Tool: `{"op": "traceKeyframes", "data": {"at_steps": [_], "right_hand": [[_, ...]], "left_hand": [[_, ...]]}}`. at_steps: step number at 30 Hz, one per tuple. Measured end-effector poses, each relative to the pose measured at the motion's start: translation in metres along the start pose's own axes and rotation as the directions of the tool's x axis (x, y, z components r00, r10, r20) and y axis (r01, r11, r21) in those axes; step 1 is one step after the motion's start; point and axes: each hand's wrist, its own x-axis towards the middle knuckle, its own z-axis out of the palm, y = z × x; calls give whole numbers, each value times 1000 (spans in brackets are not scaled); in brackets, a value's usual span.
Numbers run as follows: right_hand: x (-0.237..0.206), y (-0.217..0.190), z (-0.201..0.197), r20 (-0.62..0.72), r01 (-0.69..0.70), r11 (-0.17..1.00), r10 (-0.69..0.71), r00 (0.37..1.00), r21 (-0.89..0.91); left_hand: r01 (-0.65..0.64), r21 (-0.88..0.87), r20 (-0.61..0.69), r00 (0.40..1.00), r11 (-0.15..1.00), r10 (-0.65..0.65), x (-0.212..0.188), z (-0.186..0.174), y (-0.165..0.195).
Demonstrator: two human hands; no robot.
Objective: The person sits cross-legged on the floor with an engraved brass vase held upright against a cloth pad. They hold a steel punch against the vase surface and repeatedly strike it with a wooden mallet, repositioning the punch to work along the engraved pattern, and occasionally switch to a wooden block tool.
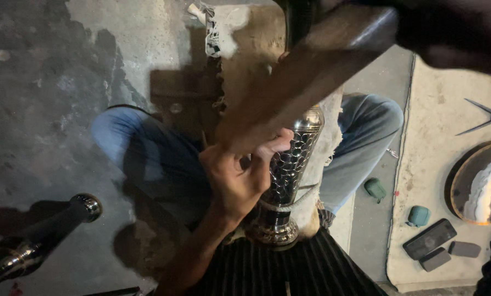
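right hand [448, 33] blurred, cut off, grip unclear; mallet [306, 71] blurs. left hand [237, 175] fingers curled around hammered metal vase [289, 175].

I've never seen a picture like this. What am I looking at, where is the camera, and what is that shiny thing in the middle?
The camera sits on a person's head and looks down, so you see their own lap and crossed legs in blue jeans on a concrete floor. Their left hand steadies a shiny silver vase with a dimpled surface, lying on a frayed cloth. A wooden-handled hammer, blurred, crosses above it; the hand gripping it is out of view. To the right, a pale mat holds dividers, a round plate, a phone and small cases. Another metal piece lies at lower left.
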Motion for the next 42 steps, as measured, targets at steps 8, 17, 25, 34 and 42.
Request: {"op": "traceKeyframes", "data": {"at_steps": [8,17,25,34,42], "right_hand": [[-15,-17,13,-236,-56,971,113,965,233],[-75,-42,135,-374,-91,529,701,607,844],[-101,-37,113,-543,-206,850,477,691,484],[-143,-10,112,-647,-54,800,520,557,597],[-132,-37,111,-650,-42,863,410,639,504]], "left_hand": [[126,-549,52,992,826,-117,23,-25,-12],[-179,-112,552,807,977,211,76,-21,-3],[-420,78,696,672,904,252,91,-8,0],[-486,82,712,640,870,290,97,-4,-7],[-525,68,741,596,848,310,96,-2,-15]]}}
